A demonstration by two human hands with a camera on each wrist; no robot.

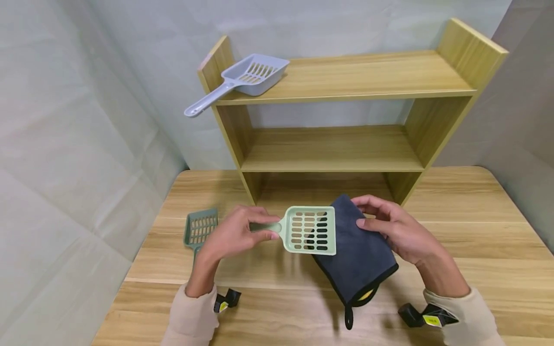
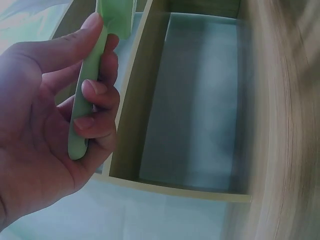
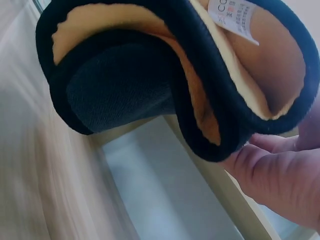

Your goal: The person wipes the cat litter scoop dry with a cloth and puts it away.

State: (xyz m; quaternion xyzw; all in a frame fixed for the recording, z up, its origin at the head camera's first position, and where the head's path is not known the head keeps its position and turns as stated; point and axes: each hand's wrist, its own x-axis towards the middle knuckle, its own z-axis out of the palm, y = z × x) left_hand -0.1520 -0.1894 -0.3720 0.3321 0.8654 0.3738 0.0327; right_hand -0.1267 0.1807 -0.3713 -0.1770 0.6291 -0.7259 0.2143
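Note:
My left hand (image 1: 239, 231) grips the handle of a light green litter scoop (image 1: 309, 230), its slotted head pointing right. In the left wrist view the fingers curl round the scoop's green handle (image 2: 86, 95). My right hand (image 1: 395, 230) pinches the upper right edge of a folded dark blue towel (image 1: 352, 250) with black edging and a hanging loop. The right wrist view shows the towel's orange-yellow inner side (image 3: 115, 21) and a white label (image 3: 232, 19). In the head view the scoop's head overlaps the towel's left side; whether they touch I cannot tell.
A wooden shelf (image 1: 333, 127) stands at the back of the wooden table (image 1: 467, 240). A grey-blue litter scoop (image 1: 259, 79) lies on its top board, handle jutting past the left end. A dark green litter scoop (image 1: 201, 228) lies on the table beside my left hand.

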